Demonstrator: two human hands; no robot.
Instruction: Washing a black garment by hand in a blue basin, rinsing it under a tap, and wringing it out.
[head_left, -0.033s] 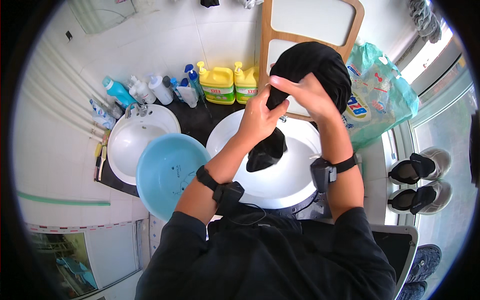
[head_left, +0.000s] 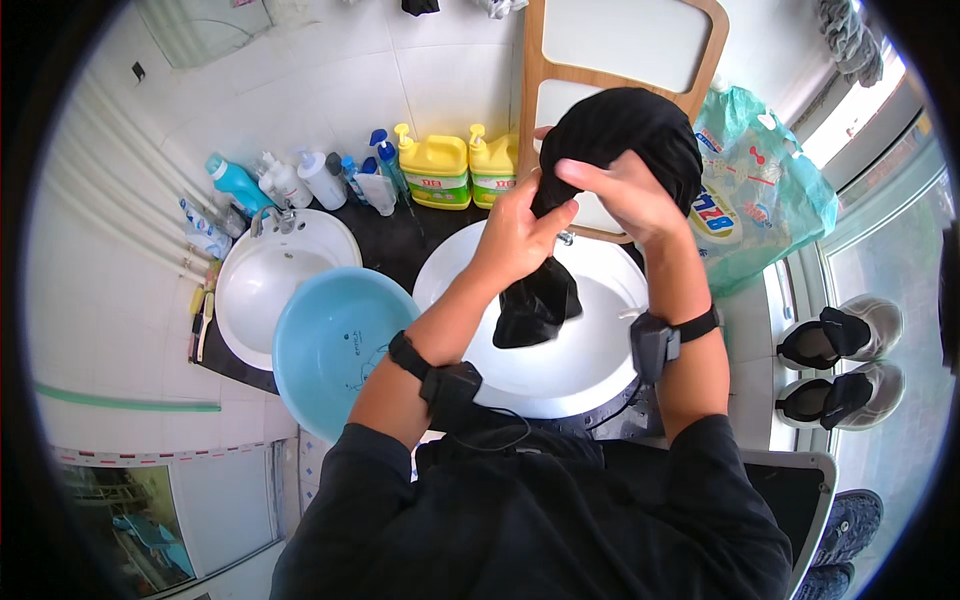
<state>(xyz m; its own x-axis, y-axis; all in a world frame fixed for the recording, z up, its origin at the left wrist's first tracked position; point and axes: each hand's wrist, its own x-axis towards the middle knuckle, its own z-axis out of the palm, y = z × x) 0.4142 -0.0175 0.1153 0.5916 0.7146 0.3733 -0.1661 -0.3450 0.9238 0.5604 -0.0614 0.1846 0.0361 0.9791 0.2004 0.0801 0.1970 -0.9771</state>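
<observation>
A black cloth is bunched up in front of me above the right-hand sink, its upper part a rounded, pleated bulk. My left hand grips its narrow middle, and a loose end hangs down over the white basin. On the right side of the bulk, my right hand holds the fabric with its thumb across the front. That hand is slightly blurred, and its fingers are partly hidden by the cloth. What kind of garment the cloth is, I cannot make out.
A light blue tub stands left of my forearm, beside a second sink. Several bottles and two yellow pump jugs line the wall. A wood-framed board leans behind the cloth; a green plastic bag stands right.
My right hand has shifted slightly right, its thumb moving away from my left hand. The hanging end of the cloth has swung a little to the right.
</observation>
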